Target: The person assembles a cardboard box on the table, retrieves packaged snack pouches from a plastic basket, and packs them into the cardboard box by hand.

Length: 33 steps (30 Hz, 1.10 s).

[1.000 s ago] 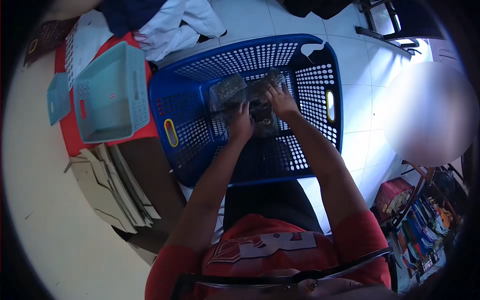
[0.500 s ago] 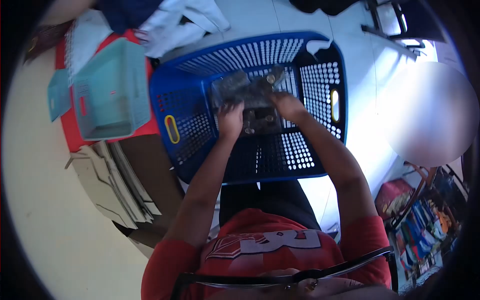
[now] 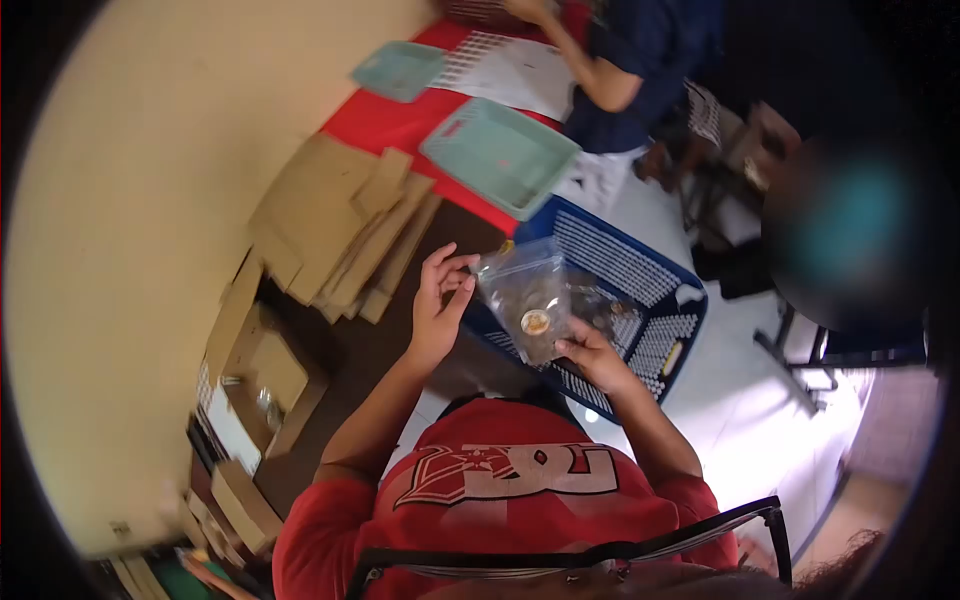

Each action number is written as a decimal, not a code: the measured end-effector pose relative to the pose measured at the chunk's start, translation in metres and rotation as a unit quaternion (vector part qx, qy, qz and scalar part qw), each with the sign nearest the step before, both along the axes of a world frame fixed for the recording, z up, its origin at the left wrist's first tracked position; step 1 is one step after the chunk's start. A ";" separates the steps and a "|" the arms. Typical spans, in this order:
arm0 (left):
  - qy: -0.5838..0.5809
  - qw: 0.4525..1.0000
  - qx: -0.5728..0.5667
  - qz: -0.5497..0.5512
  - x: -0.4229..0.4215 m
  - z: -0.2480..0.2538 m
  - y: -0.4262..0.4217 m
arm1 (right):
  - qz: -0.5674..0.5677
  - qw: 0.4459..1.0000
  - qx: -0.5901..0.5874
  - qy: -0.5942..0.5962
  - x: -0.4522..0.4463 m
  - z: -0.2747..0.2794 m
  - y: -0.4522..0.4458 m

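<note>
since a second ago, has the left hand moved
Yes: judged against the blue basket, the left hand has moved from inside it to outside, past its left side.

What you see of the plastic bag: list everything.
The plastic bag looks clear, glossy, with a zip-like band near its top and a pale-rimmed disc on or in it. Tilted, it partly hides the blue basket; the right hand grips its lower side, the left hand at its upper corner.

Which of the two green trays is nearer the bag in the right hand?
The larger tray, its corner close by the blue basket, is nearer the bag; the smaller tray lies beyond it, farther from the basket.
</note>
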<state>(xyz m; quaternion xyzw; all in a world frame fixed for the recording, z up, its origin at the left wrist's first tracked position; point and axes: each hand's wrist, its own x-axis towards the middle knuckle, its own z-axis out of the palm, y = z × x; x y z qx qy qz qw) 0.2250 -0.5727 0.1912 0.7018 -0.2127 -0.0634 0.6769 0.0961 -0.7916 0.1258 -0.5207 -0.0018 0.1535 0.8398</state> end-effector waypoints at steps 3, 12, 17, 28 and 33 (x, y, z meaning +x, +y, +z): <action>0.127 0.989 -0.075 0.006 -0.044 0.037 0.068 | 0.009 0.984 0.178 0.001 0.011 0.048 0.070; 0.077 0.965 -0.180 0.173 -0.175 0.060 0.278 | 0.198 0.974 0.058 -0.095 -0.030 0.092 0.326; 0.056 0.943 -0.208 0.255 -0.230 0.053 0.381 | 0.221 0.973 0.027 -0.056 -0.052 0.098 0.453; 0.000 0.899 -0.095 0.427 -0.272 0.049 0.472 | 0.159 0.979 -0.053 -0.119 -0.084 0.075 0.586; -0.016 0.868 -0.093 0.488 -0.264 0.046 0.501 | 0.142 0.977 -0.013 -0.158 -0.080 0.076 0.625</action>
